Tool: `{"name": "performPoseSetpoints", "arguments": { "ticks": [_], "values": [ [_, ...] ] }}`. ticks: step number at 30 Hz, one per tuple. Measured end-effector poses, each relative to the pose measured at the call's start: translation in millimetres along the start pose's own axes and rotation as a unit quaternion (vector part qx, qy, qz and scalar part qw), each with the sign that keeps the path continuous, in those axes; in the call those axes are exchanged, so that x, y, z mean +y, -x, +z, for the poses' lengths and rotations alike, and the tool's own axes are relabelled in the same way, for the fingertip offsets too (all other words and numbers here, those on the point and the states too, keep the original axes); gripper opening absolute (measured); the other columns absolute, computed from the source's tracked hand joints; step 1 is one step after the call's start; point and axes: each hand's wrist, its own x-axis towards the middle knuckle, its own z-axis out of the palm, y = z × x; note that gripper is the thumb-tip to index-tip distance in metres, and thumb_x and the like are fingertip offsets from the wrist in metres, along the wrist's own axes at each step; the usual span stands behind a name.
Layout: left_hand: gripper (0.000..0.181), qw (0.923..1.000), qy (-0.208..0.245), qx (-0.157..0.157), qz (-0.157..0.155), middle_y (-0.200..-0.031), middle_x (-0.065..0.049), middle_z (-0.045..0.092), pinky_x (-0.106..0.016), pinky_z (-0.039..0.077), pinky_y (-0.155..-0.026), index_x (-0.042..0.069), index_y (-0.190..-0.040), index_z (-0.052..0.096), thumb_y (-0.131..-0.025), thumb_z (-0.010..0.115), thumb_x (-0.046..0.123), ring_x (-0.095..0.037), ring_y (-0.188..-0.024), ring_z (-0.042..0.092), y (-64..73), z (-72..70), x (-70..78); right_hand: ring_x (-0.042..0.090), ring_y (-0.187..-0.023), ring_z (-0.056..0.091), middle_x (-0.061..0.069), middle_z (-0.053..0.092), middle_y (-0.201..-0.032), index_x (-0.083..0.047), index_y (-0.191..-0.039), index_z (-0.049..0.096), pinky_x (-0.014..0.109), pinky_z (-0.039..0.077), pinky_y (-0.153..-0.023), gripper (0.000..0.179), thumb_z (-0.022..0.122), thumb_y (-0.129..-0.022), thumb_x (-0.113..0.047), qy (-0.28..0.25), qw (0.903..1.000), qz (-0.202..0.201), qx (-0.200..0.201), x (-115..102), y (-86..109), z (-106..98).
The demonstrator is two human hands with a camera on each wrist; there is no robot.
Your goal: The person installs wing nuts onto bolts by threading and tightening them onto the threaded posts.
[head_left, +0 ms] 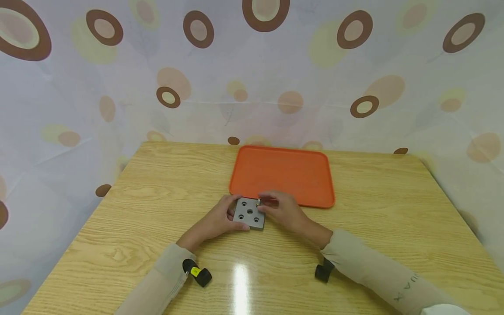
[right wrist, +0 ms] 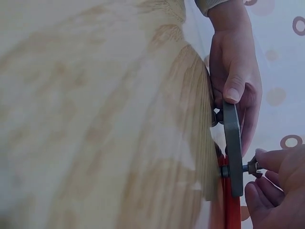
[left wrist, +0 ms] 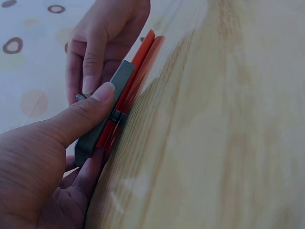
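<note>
A grey square metal plate (head_left: 250,211) with several round holes is held near the tray's front edge. My left hand (head_left: 220,218) grips the plate's left side, its thumb (left wrist: 93,102) on the upper face and its fingers around the edge. At the plate's far right corner, my right hand (head_left: 284,212) pinches a small metal threaded fastener (right wrist: 252,167) between thumb and fingertips. Its shank stands square to the plate's face, and its outer end flares like wings. Short dark cylindrical pieces (right wrist: 224,171) stick out from the plate's underside, on the table side.
An orange tray (head_left: 283,175) lies just beyond the plate, and its front rim comes right up to the hands. The light wooden table (head_left: 157,188) extends on both sides. A patterned cloth (head_left: 256,78) hangs behind it. Both wrists carry black cameras (head_left: 197,272).
</note>
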Motion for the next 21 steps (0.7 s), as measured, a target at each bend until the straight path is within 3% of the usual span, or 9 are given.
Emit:
{"name": "performPoseSetpoints", "arguments": {
  "ticks": [3,13,21],
  "values": [
    [0.091,1.0,0.004,0.0,0.002,-0.121,-0.004,0.039,-0.029,0.046,-0.076,0.014,-0.143,0.031,-0.07,0.08,0.04,-0.016,-0.089,0.049,-0.1,-0.5,-0.9,0.031,-0.102,0.059,0.021,0.06,-0.112,0.006,-0.116,0.059,0.039,0.048,-0.084,0.039,0.071,-0.081,-0.005,0.001,1.0,-0.002,0.001,1.0,-1.5,1.5],
    [0.09,0.9999,0.011,-0.001,0.01,-0.121,-0.006,0.039,-0.029,0.046,-0.075,0.014,-0.143,0.031,-0.071,0.08,0.037,-0.017,-0.088,0.049,-0.4,-0.1,-1.6,0.014,-0.097,0.06,0.002,0.062,-0.107,-0.004,-0.112,0.063,0.026,0.047,-0.083,0.031,0.07,-0.083,-0.013,0.035,0.999,0.027,-0.003,-0.3,0.1,-2.0],
    [0.091,0.9999,0.014,-0.004,0.0,-0.118,-0.005,0.04,-0.029,0.047,-0.075,0.013,-0.143,0.031,-0.071,0.08,0.037,-0.016,-0.088,0.051,0.6,-0.4,2.3,0.013,-0.095,0.06,0.001,0.065,-0.1,-0.006,-0.104,0.067,0.028,0.048,-0.082,0.018,0.066,-0.086,-0.009,0.047,0.9988,0.006,0.012,-1.6,3.1,-6.8]
  ]
}}
